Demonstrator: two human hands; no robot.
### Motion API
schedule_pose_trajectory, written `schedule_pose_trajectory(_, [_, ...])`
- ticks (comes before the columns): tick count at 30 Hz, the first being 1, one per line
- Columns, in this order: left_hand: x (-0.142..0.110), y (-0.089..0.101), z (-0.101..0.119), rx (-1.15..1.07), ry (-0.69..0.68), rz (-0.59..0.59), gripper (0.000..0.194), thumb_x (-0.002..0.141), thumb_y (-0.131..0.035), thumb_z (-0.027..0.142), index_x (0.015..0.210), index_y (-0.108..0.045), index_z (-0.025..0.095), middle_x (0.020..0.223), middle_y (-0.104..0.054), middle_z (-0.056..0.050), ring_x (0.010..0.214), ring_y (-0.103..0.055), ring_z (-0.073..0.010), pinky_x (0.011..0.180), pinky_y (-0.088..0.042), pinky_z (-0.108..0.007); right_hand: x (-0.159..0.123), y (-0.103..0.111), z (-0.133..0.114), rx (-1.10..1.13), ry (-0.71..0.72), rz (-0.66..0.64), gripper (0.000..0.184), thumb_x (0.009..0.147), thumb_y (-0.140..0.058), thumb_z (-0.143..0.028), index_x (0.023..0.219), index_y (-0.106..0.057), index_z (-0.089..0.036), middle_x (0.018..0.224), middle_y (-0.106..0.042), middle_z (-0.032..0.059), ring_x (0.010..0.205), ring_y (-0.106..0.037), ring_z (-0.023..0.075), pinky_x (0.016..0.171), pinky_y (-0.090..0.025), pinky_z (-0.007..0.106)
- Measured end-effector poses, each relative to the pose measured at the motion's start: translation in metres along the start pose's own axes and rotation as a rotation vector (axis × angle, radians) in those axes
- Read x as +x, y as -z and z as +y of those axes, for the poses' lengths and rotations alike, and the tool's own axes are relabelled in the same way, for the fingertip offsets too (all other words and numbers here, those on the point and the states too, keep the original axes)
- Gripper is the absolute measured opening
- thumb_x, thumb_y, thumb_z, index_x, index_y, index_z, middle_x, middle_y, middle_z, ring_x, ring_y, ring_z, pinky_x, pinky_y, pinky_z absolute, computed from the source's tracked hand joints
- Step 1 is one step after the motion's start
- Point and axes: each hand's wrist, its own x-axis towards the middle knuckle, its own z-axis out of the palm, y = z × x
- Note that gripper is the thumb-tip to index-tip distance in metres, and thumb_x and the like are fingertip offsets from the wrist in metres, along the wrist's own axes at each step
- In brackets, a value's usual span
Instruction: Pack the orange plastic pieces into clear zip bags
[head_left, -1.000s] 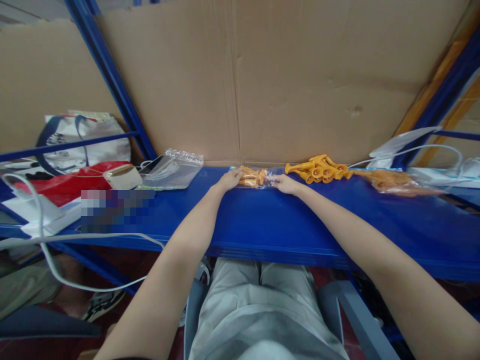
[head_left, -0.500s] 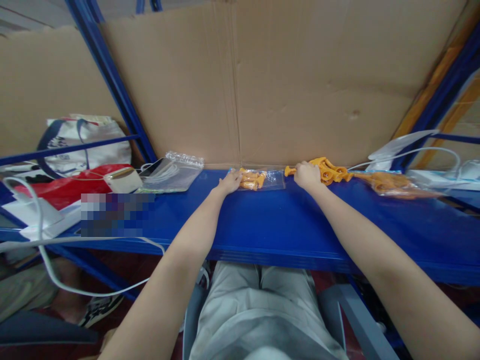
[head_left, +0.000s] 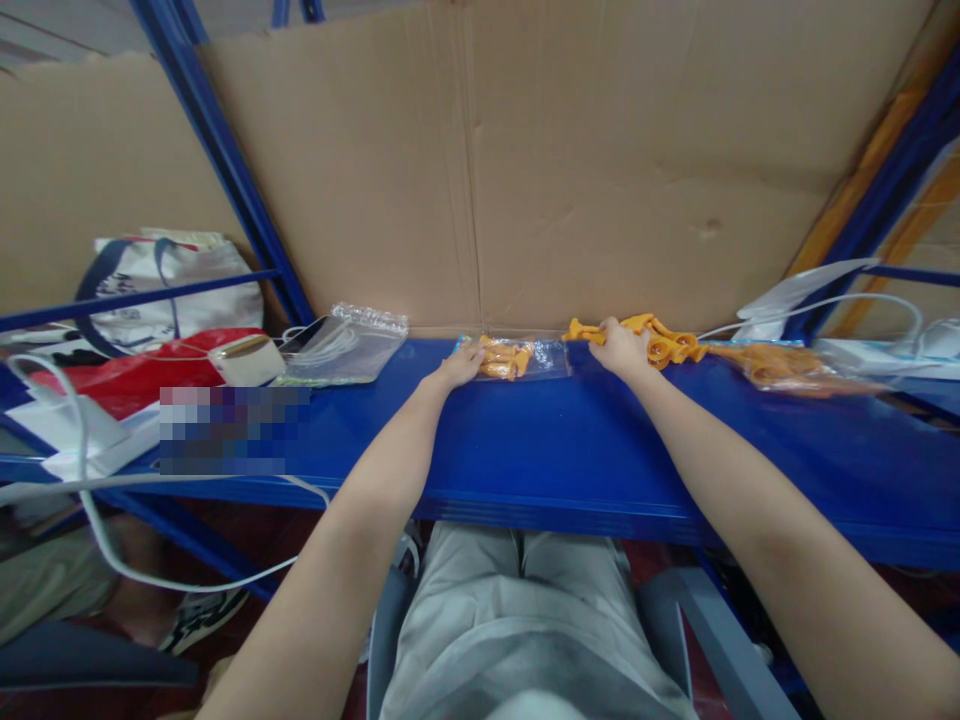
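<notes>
My left hand (head_left: 459, 366) is closed on the left end of a clear plastic bag (head_left: 553, 358). Inside this bag lie several short orange plastic pieces (head_left: 504, 358) with flared ends. To its right, my right hand (head_left: 624, 350) grips an orange trumpet-shaped piece (head_left: 579, 331), whose flared end sticks out leftward past the fingers. Its fingertips are partly hidden. A loose pile of similar orange pieces (head_left: 667, 346) sits just behind and right of that hand, some with open round mouths facing me.
Further right lies another clear bag of orange pieces (head_left: 780, 366). A clear zip pouch with a cable (head_left: 352, 345), a red bag (head_left: 150, 370) and a white tote (head_left: 172, 290) are at left. Brown cardboard (head_left: 525, 170) stands behind the blue shelf (head_left: 540, 450).
My right hand has shifted slightly to the right and its fingers have moved, with the orange piece's flared end now tilted higher. My left hand stays on the bag.
</notes>
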Motion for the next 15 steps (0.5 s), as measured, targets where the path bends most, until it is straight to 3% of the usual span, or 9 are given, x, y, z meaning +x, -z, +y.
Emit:
schedule_pose_trajectory(7, [-0.005, 0.007, 0.008, -0.031, 0.018, -0.063, 0.054, 0.099, -0.023, 0.036, 0.147, -0.042, 0.020, 0.158, -0.033, -0.006, 0.148, -0.024, -0.0185, 0.120, -0.020, -0.038, 0.013, -0.001, 0.004, 0.418, -0.150, 0.149, 0.025, 0.077, -0.061, -0.035, 0.095, -0.054, -0.020, 0.101, -0.068, 0.0110, 0.101, -0.063, 0.0289, 0.095, -0.042, 0.047])
schedule_pose_trajectory(11, [-0.008, 0.009, 0.010, -0.034, 0.029, -0.068, 0.055, 0.099, -0.023, 0.036, 0.147, -0.041, 0.018, 0.158, -0.031, -0.006, 0.148, -0.024, -0.0186, 0.120, -0.020, -0.039, 0.011, 0.000, 0.002, 0.481, -0.165, 0.181, 0.019, 0.076, -0.060, -0.032, 0.089, -0.050, -0.022, 0.095, -0.068, 0.0073, 0.098, -0.063, 0.0266, 0.095, -0.042, 0.046])
schedule_pose_trajectory(15, [-0.007, 0.008, 0.010, -0.039, 0.026, -0.057, 0.054, 0.098, -0.023, 0.037, 0.146, -0.042, 0.021, 0.157, -0.034, -0.005, 0.147, -0.026, -0.0188, 0.120, -0.020, -0.039, 0.007, 0.000, -0.003, 0.469, -0.124, 0.202, 0.026, 0.076, -0.059, -0.027, 0.099, -0.050, -0.021, 0.097, -0.067, 0.0070, 0.095, -0.064, 0.0245, 0.094, -0.042, 0.041])
